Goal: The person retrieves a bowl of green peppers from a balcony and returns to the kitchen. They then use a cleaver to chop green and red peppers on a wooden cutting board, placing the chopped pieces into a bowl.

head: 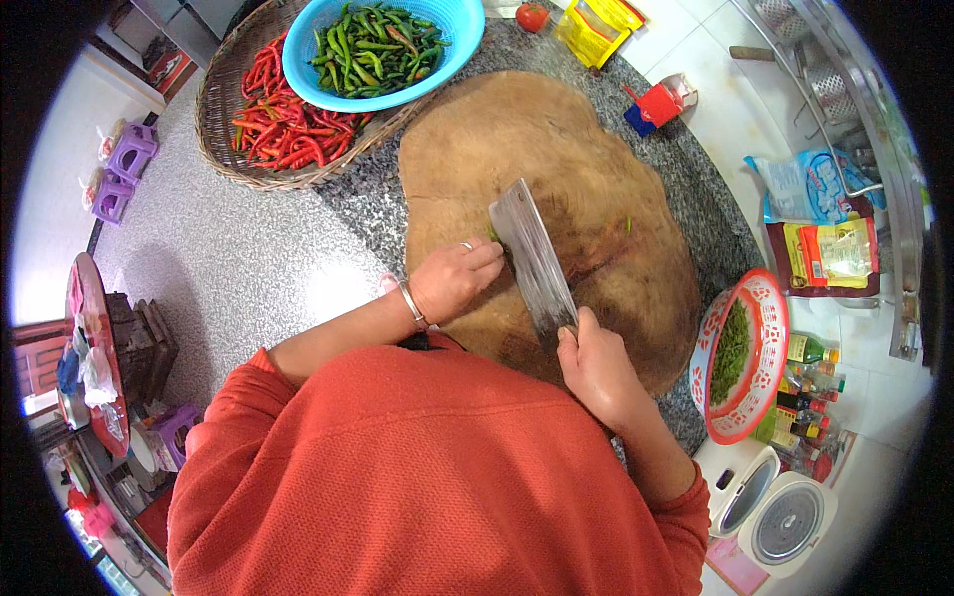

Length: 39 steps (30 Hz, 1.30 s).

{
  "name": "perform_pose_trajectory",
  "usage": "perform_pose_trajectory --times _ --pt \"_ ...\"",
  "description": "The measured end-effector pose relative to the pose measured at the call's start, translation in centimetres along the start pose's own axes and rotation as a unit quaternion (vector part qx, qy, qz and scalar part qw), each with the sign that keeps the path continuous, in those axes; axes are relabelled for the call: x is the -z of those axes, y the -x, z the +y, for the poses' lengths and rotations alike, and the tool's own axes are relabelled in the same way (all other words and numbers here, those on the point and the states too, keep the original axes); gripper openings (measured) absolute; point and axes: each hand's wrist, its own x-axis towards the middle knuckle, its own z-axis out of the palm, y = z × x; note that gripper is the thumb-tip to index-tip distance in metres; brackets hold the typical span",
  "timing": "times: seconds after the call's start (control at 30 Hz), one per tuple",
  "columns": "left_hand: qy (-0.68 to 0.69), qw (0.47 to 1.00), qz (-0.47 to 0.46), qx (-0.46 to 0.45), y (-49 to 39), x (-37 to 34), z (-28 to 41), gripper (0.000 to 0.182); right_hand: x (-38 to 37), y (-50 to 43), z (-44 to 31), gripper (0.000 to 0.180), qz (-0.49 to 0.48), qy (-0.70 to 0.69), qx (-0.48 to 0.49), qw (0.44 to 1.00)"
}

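My right hand (602, 366) is closed around the handle of a metal cleaver (531, 257), whose broad blade slants over a large wooden chopping board (477, 156). Left of the blade, my left hand (460, 277) rests on the board, its fingertips on a small piece of green chili (493, 234) that the hand and blade mostly hide. A tiny green scrap (628, 223) lies on the board to the right of the cleaver. The cleaver's handle is hidden in my right hand.
Red chilies (298, 134) fill a woven basket (212, 160), with a blue colander (298, 78) of green chilies (373, 52) over its edge. A red and white basin (768, 402) holds cut greens (730, 354) at the board's right. A tomato (531, 17) and a red box (659, 103) sit behind.
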Motion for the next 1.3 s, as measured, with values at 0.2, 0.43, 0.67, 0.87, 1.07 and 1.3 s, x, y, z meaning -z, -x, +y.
perform_pose_trajectory --times 0.2,0.43,0.67,0.87,1.07,1.3 --pt "0.003 1.0 -0.007 0.012 0.1 0.2 0.2 0.026 0.1 0.7 0.2 0.021 0.016 0.032 0.015 0.999" --pt "0.008 1.0 -0.004 0.012 0.0 0.3 0.1 0.022 0.8 0.2 -0.2 0.019 -0.014 0.06 0.037 0.997" --pt "0.011 1.0 0.021 -0.007 -0.3 0.1 -0.1 0.016 0.7 -2.0 -1.0 0.018 -0.014 0.024 0.05 0.998" --pt "0.0 1.0 0.008 -0.013 -0.4 0.4 0.2 0.016 -0.4 -3.0 -0.9 0.019 0.003 0.007 0.044 0.999" --pt "-0.01 1.0 0.022 -0.012 -0.4 -0.1 -0.2 0.024 0.6 0.2 2.1 0.025 -0.017 -0.063 -0.034 0.997" --pt "-0.025 1.0 0.017 -0.005 -0.5 -0.4 -0.2 0.028 0.7 0.9 2.2 0.022 0.022 -0.033 0.002 0.999"
